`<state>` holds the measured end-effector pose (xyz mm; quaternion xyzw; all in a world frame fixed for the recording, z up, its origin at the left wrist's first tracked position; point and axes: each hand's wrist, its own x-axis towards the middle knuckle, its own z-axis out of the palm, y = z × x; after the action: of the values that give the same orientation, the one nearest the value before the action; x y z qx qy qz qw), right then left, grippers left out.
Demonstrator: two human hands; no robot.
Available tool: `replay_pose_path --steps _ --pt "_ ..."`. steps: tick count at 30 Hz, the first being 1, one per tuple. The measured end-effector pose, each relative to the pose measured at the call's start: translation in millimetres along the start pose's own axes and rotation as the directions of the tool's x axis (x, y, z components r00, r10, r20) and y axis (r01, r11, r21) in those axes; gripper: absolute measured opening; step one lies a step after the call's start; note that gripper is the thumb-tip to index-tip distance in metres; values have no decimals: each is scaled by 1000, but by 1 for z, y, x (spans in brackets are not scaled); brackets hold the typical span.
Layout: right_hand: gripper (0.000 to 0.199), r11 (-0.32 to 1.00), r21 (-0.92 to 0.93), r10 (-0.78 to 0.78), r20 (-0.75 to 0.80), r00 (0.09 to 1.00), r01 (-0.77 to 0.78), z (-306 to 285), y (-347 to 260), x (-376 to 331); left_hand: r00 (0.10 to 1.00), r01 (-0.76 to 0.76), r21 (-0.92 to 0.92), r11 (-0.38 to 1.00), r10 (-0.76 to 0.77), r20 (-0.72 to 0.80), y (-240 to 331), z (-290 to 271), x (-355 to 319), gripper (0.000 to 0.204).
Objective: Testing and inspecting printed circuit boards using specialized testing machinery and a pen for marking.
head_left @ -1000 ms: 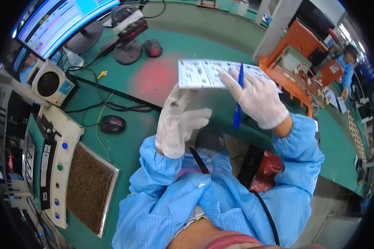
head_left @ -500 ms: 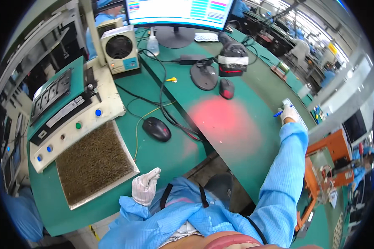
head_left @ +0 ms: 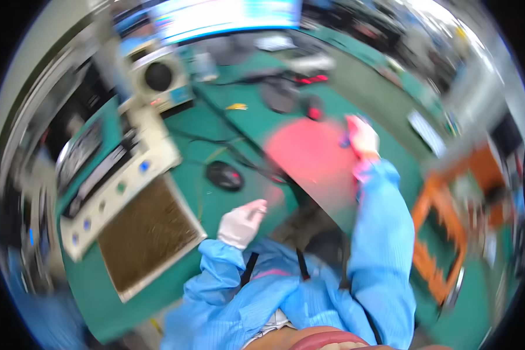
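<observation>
My right hand, in a white glove, is raised over the green table beside the patch of red light, blurred by motion. At its left edge a blue streak shows: the blue pen, gripped in the fingers. The white sheet lies apart from it, farther right. My left hand, also gloved in white, hovers at the table's near edge, between the brown bristly mat and the gap. Its fingers are pinched together, and whatever they hold, if anything, cannot be made out. A black mouse lies just beyond it.
A monitor stands at the back, with a fan unit left of it. A second mouse and a red-lit scanner sit beyond the red light. Cables cross the tabletop. An orange frame stands at the right.
My right hand has left the white sheet and moved left with the pen, toward the red light. My left hand has moved up and right. The whole view has shifted and blurred.
</observation>
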<state>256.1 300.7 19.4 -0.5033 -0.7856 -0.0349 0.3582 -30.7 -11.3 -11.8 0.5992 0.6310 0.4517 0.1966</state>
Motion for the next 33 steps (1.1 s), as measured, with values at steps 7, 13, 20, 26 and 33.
replay_pose_path --steps 7,13,20,26,33 --pt "41 976 214 57 -90 994 -37 4 -69 -3 989 150 20 989 -150 -4 -2 -10 1 23" --pt "53 939 -213 162 -418 894 -270 -15 -38 -22 968 205 142 968 -222 117 12 13 -4 28" --pt "54 968 17 205 -628 751 -250 -37 -72 -18 982 169 327 930 -186 22 3 3 -4 32" --pt "37 944 117 311 0 951 -309 -32 -62 -31 992 106 363 926 -122 20 10 15 -5 32" --pt "44 881 369 320 -8 947 -295 -52 -72 -28 999 47 410 911 -53 2 1 12 -6 31"
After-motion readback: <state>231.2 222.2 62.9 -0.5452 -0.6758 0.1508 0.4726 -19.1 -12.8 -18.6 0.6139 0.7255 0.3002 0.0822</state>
